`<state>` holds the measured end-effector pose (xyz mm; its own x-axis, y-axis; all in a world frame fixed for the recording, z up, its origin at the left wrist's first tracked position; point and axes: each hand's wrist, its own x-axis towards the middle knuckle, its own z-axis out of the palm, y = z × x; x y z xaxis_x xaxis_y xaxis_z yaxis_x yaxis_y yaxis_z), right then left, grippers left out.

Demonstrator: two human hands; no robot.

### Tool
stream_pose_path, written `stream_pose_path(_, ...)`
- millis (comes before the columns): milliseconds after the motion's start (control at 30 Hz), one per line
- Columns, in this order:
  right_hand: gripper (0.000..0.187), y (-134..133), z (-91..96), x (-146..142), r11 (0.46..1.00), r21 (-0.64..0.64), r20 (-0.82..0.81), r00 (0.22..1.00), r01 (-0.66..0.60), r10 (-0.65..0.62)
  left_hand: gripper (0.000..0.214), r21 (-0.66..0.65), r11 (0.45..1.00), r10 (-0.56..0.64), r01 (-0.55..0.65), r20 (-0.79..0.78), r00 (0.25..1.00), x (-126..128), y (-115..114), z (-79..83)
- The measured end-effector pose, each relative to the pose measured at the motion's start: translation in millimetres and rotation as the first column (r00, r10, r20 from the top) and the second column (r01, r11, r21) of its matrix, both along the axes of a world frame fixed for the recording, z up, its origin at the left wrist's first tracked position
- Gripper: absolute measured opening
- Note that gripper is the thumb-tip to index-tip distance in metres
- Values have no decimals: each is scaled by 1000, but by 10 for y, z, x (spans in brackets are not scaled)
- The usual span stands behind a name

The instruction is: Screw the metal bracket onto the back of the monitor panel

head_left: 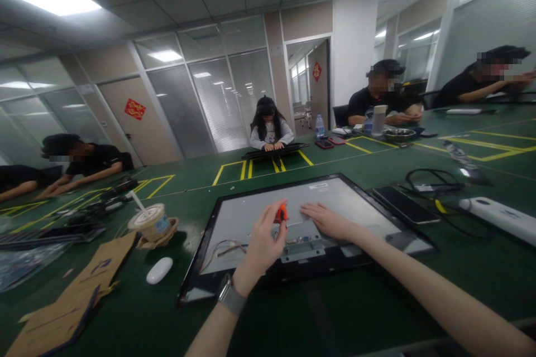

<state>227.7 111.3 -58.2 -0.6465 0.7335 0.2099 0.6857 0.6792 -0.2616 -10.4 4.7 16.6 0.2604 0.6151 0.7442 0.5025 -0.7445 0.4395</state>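
Note:
A flat display panel (pixel 259 206) with a pale grey back and black frame lies on the green table. My left hand (pixel 263 242), with a watch on its wrist, is closed around a small orange-and-black tool (pixel 282 212) above the panel. Fingers cover most of that tool, so its exact kind is unclear. My right hand (pixel 329 220) rests with fingers stretched out flat on the panel's back, to the right of the tool. Below both hands sits a metal bracket with a circuit board (pixel 304 248). Thin wires (pixel 224 245) run along the panel's left part.
Left of the panel are a lidded cup (pixel 148 222) with a straw, a white mouse (pixel 159 270) and brown cardboard (pixel 79 290). A black phone (pixel 406 204), cables (pixel 435 181) and a white device (pixel 502 217) lie right. Several people sit around the table.

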Motion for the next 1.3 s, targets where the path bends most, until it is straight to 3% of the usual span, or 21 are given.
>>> stream_pose_path(200,54,11,-16,2,1000,-1,1,1000,-1,1,43,24,997,78,-79,57,995,-7,24,0)
stream_pose_path(300,54,29,-43,5,1000,2,-12,1000,0,0,41,29,999,43,-45,62,997,-26,11,27)
stream_pose_path(467,53,35,-55,8,1000,4,-16,1000,3,-3,59,-141,986,-94,93,2,996,-72,22,24)
stream_pose_path(567,53,25,-40,7,1000,3,-9,1000,6,-6,59,-213,971,-112,111,8,994,-90,51,-5)
stream_pose_path(900,54,13,-8,9,1000,4,3,1000,-2,2,47,-132,989,-57,68,86,995,-64,72,-16)
stream_pose_path(1300,53,-11,19,2,1000,-21,-14,1000,6,-7,49,-103,994,-16,30,139,990,-70,106,-56)
